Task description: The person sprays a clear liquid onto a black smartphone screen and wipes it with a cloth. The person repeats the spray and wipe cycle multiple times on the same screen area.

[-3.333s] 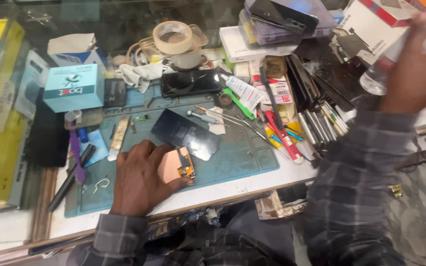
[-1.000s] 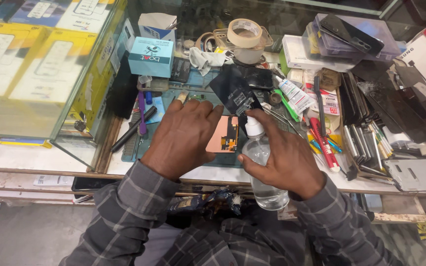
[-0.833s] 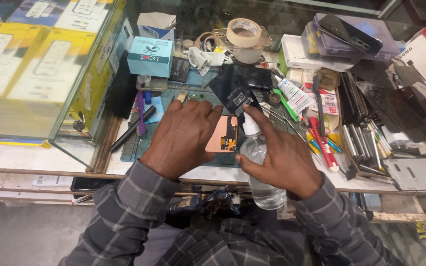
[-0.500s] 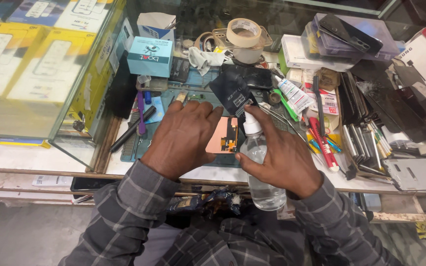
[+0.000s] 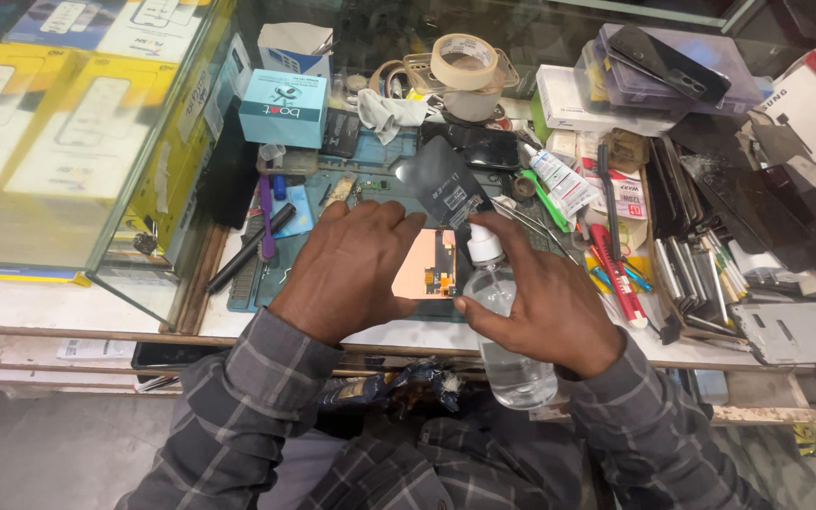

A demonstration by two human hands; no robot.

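Nothing has shifted since a moment ago: the left hand [image 5: 351, 269] still presses flat on the thin, fragile phone panel [image 5: 427, 264] at centre frame. Right hand [image 5: 545, 302] fingers stay clenched around the light, slippery clear bottle [image 5: 507, 349], best gripped mid-body.

A white counter [image 5: 96, 293] with a brown wooden edge runs across the middle, and it is crowded with small things. A blue-green mat [image 5: 290, 269] lies on top of it. At the left stands a glass case [image 5: 144, 170] with yellow boxes [image 5: 11, 132] inside. More glass [image 5: 559, 28] runs along the back, dark and shiny. Below the counter is a grey floor [image 5: 68, 453] with a few scraps on it. The light is bright and even, with soft shadows.
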